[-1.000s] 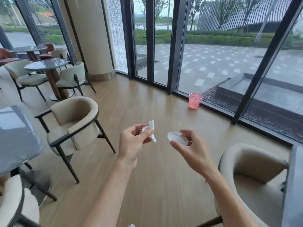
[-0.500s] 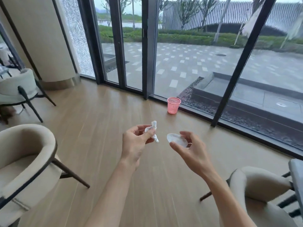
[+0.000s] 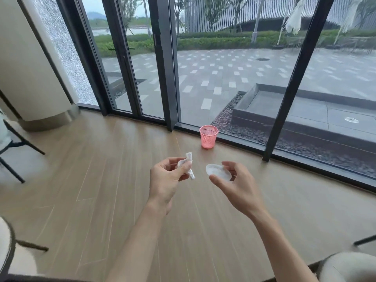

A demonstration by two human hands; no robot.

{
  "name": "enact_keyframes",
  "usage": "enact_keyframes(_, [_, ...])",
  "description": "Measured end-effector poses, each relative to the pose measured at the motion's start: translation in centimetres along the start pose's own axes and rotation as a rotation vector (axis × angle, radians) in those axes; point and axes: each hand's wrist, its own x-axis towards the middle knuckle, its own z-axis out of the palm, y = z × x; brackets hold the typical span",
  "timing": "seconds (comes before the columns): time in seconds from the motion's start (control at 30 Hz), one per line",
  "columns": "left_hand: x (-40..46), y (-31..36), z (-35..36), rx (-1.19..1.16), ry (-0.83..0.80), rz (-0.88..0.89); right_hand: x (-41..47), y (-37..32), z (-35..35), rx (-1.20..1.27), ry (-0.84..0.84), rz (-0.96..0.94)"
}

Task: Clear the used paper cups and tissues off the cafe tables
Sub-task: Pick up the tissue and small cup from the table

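My left hand (image 3: 166,180) pinches a crumpled white tissue (image 3: 188,166) between thumb and fingers, held out over the wooden floor. Just to its right, my right hand (image 3: 236,186) grips a white paper cup (image 3: 217,173) with its open mouth turned toward me. A small pink mesh waste basket (image 3: 208,136) stands on the floor ahead, close to the glass wall, beyond and between both hands.
Dark-framed floor-to-ceiling windows (image 3: 164,64) run across the far side. A beige pillar (image 3: 30,68) stands at the left. Chair legs (image 3: 16,143) show at the left edge, and cream chairs sit at the bottom left (image 3: 8,253) and bottom right (image 3: 348,267).
The view has turned right and moved forward; the pink basket now looks nearer and more central. The chairs and tables at the left have slid out of view. Both hands keep their holds.
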Motion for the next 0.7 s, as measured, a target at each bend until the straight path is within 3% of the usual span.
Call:
enact_keyframes(0.37, [20.8,-0.5,8.6,-0.008,0.048,-0.018,22.9,4.6,-0.7,-0.037,-0.029,-0.004])
enact_keyframes(0.7, [44.0,-4.3,12.1,-0.04,0.03,-0.083,42.9,9.4,4.7,-0.058,0.029,0.027])
